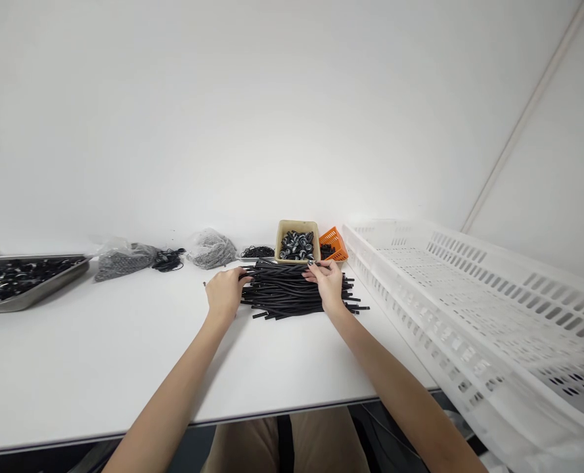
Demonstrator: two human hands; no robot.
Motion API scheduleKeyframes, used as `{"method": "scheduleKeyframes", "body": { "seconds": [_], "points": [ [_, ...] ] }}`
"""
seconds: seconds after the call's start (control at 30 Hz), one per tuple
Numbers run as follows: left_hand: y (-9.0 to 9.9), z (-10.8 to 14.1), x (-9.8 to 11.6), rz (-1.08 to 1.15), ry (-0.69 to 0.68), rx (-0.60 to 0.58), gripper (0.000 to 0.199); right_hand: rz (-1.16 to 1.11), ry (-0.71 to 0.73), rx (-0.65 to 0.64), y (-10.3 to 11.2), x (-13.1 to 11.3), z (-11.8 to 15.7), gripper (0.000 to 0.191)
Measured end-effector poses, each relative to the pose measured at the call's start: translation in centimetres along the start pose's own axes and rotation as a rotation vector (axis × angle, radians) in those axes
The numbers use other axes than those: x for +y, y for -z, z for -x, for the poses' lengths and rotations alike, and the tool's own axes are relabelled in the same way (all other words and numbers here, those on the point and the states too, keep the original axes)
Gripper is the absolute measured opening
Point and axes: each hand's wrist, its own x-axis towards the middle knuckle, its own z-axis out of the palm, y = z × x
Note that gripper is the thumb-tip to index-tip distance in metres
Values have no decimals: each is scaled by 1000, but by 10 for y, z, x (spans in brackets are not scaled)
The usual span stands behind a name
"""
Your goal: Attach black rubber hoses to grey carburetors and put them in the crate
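Observation:
A pile of thin black tubes (292,295) lies crosswise on the white table in front of me, their ends uneven on both sides. My left hand (223,290) is closed at the pile's upper left, thumb and fingers pinching the end of a black tube. On the upper right of the pile, my right hand (327,282) is closed too, its fingertips on a tube near the far edge of the pile. Whether each hand grips one tube or more is hidden by the fingers.
Behind the pile stand a beige bin (279,243) of small dark and metallic parts and an orange basket (339,244). Plastic bags (211,249), black rings (258,252) and a metal tray (30,299) line the left. A large white perforated crate (420,309) fills the right.

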Motion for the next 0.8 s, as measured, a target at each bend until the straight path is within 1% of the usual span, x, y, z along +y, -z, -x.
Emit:
{"method": "scheduleKeyframes", "body": {
  "seconds": [0.1,0.23,0.43,0.6,0.67,0.8],
  "points": [
    [0,-2,-1,5,49,-56,25,-82,-117,-6,-3,-3,3,36],
    [-2,-3,-3,18,52,-86,24,-163,-226,-93,-5,-4,7,33],
    [-13,-6,-14,154,51,-53,25,-202,-295,-212,-7,0,11,32],
    [-14,-9,-16,269,41,-13,23,-214,-335,-258,-7,-3,12,32],
    [-13,-10,-14,418,68,-7,22,-238,-338,-254,-6,-5,11,31],
    [-12,-8,-3,892,178,-68,21,-278,-324,-215,-2,-5,8,30]
  ]
}}
